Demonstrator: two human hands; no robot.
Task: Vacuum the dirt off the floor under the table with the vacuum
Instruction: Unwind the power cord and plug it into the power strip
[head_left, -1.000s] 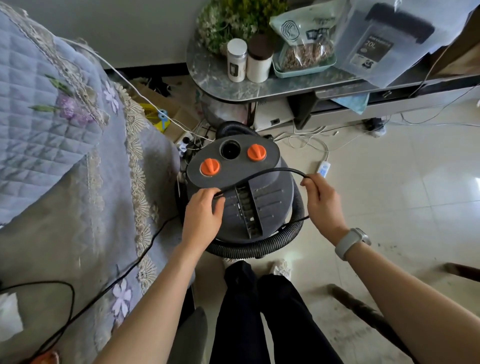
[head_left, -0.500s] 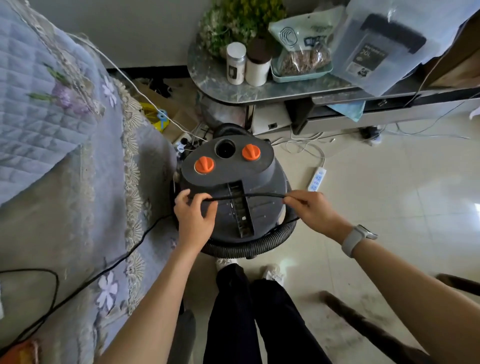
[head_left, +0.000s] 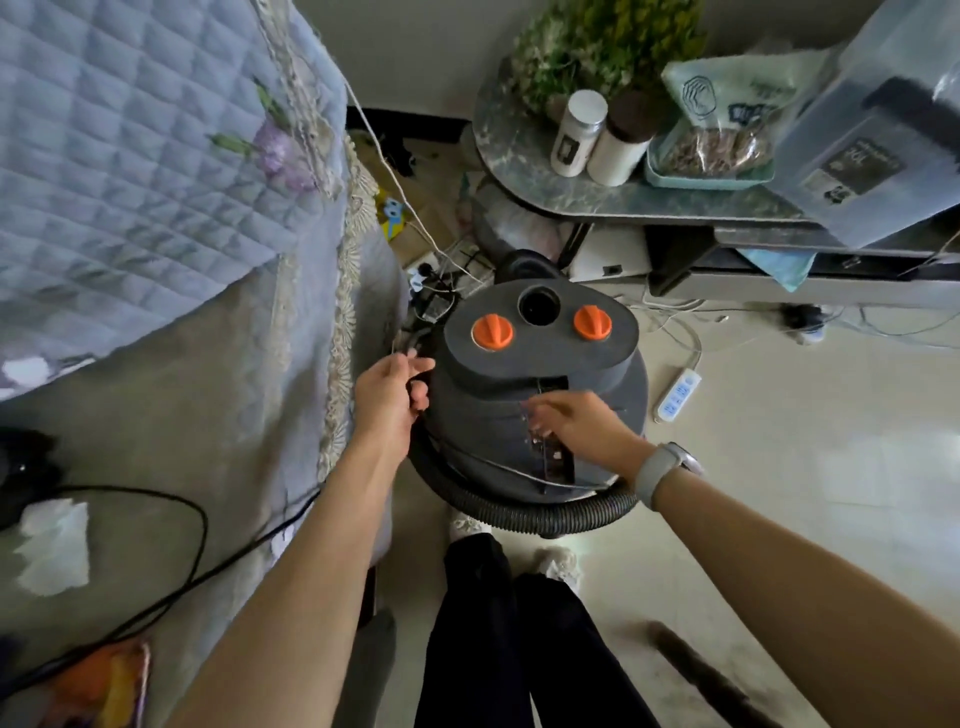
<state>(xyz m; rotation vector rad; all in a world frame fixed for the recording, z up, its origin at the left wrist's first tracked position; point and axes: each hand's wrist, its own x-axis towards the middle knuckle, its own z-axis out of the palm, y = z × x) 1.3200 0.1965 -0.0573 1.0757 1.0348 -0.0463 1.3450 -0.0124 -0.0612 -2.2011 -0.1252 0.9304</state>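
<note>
The left hand (head_left: 390, 387) pinched the black cord (head_left: 415, 340) at the left flank of the vacuum (head_left: 537, 395); the right hand (head_left: 576, 423) lay loosely curled on its lid, holding nothing; the vacuum stood on pale tiled floor (head_left: 810, 467) between quilted sofa (head_left: 156, 208) and marble table (head_left: 597, 197); earlier, both hands stretched the cord across the lid.

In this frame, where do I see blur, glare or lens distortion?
Head view: the right hand is motion-blurred over the vacuum; the left hand is sharper; window glare whitens the floor tiles at right; wide-angle distortion bends the sofa cover and the shelf near the edges.
</note>
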